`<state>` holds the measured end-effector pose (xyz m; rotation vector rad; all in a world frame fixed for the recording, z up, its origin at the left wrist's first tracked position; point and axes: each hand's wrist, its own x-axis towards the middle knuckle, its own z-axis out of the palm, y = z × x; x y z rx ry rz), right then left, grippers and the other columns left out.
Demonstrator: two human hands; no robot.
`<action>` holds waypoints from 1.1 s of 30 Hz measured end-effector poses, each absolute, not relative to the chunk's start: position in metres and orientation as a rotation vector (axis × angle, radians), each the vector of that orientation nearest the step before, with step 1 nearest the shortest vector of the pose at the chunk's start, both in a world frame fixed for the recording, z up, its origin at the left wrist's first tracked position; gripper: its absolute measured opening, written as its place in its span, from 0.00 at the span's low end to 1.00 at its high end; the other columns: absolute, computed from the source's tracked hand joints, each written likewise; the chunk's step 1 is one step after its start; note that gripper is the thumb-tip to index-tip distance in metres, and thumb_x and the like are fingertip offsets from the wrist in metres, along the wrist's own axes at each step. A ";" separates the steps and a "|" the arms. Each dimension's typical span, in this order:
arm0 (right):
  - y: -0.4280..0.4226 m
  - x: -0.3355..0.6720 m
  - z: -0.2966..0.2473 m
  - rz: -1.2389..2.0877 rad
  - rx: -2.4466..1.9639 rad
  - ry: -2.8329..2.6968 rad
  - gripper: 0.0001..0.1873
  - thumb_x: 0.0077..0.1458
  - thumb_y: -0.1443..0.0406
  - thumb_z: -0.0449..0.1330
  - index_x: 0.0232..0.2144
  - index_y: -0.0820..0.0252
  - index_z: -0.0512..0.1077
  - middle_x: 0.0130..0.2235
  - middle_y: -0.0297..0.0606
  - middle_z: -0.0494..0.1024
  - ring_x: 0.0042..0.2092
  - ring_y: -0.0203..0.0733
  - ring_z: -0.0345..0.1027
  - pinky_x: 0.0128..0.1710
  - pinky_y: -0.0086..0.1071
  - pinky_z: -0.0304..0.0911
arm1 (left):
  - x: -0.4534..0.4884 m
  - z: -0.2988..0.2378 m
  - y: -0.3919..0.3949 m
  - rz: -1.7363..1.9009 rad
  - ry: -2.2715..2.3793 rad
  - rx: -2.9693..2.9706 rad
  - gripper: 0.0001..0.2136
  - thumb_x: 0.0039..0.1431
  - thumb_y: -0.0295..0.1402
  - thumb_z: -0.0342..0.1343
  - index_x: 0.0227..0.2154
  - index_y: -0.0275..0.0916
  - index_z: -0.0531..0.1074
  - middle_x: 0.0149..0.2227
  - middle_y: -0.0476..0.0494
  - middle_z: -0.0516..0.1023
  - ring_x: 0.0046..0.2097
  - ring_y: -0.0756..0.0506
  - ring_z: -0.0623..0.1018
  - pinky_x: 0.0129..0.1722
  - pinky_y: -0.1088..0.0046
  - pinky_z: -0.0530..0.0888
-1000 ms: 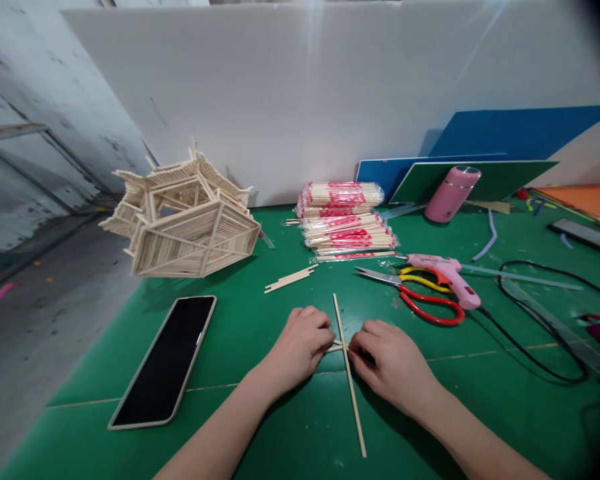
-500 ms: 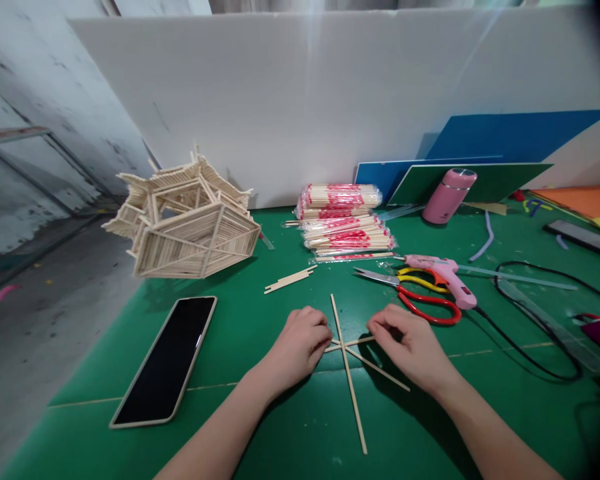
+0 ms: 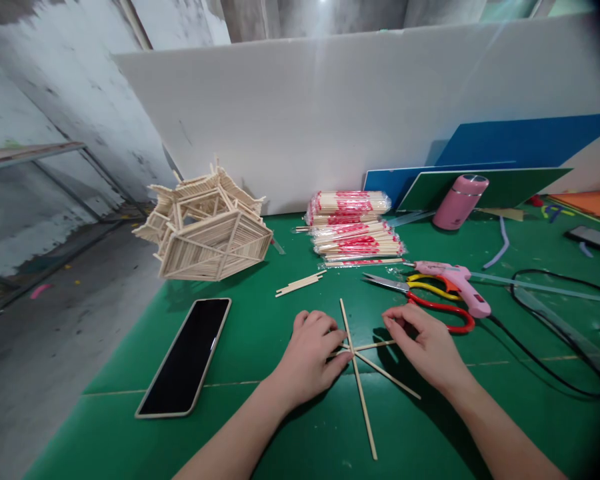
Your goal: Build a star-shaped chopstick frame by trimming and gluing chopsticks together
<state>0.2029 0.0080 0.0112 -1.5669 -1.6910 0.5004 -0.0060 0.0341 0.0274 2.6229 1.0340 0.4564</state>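
Three thin wooden sticks cross in a star on the green tabletop: a long one (image 3: 364, 407) running toward me, a slanting one (image 3: 391, 379) to the lower right, and one nearly crosswise (image 3: 375, 345). My left hand (image 3: 314, 353) grips their left ends, thumb and fingertips close to the crossing. Its fingers cover those ends. My right hand (image 3: 423, 340) is held slightly above the crosswise stick's right end, thumb and fingers pinched together. Whether something small is between them I cannot make out. Beyond the hands lie a few short sticks (image 3: 300, 284).
A stick-built model (image 3: 215, 240) stands back left, behind a phone (image 3: 185, 360). Plastic-wrapped stick bundles (image 3: 355, 233) lie at the back. Scissors (image 3: 443, 313), a pink glue gun (image 3: 460, 280) with a black cord, and a pink bottle (image 3: 461, 203) are on the right.
My left thumb and fingers have moved in toward the crossing. My right hand has lifted off the crosswise stick's end. The whole view has shifted, so things appear farther right.
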 end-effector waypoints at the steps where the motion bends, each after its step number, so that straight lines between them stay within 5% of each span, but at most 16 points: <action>1: 0.008 0.203 0.011 0.495 -1.568 -1.688 0.07 0.52 0.63 0.52 0.29 0.58 0.68 0.26 0.34 0.68 0.28 0.37 0.62 0.28 0.30 0.59 | -0.006 0.027 0.033 0.460 1.034 2.619 0.11 0.56 0.38 0.46 0.37 0.39 0.69 0.35 0.43 0.70 0.40 0.44 0.65 0.41 0.62 0.58; 8: 0.009 0.205 0.010 0.452 -1.570 -1.666 0.09 0.51 0.61 0.52 0.30 0.59 0.69 0.25 0.34 0.68 0.27 0.37 0.62 0.27 0.30 0.60 | -0.006 0.029 0.028 0.435 1.051 2.585 0.27 0.43 0.53 0.52 0.44 0.42 0.64 0.41 0.43 0.71 0.43 0.41 0.65 0.44 0.58 0.56; 14: 0.009 0.205 0.010 0.462 -1.556 -1.665 0.08 0.51 0.61 0.52 0.31 0.58 0.68 0.25 0.34 0.68 0.28 0.37 0.62 0.28 0.30 0.60 | -0.006 0.031 0.026 0.396 1.049 2.569 0.30 0.41 0.54 0.53 0.46 0.42 0.63 0.41 0.42 0.72 0.44 0.40 0.65 0.45 0.57 0.55; 22: 0.010 0.206 0.009 0.493 -1.544 -1.700 0.08 0.50 0.63 0.52 0.32 0.58 0.69 0.26 0.33 0.67 0.28 0.37 0.63 0.28 0.29 0.60 | -0.017 0.026 0.040 0.587 1.149 2.534 0.07 0.55 0.30 0.46 0.32 0.40 0.69 0.37 0.45 0.73 0.42 0.45 0.68 0.43 0.62 0.59; 33: 0.006 0.203 0.016 0.563 -1.542 -1.860 0.05 0.50 0.66 0.53 0.26 0.57 0.69 0.27 0.33 0.66 0.29 0.35 0.62 0.25 0.26 0.58 | -0.032 0.032 0.053 0.511 1.151 2.540 0.07 0.54 0.30 0.49 0.25 0.40 0.70 0.30 0.47 0.71 0.36 0.47 0.68 0.36 0.67 0.61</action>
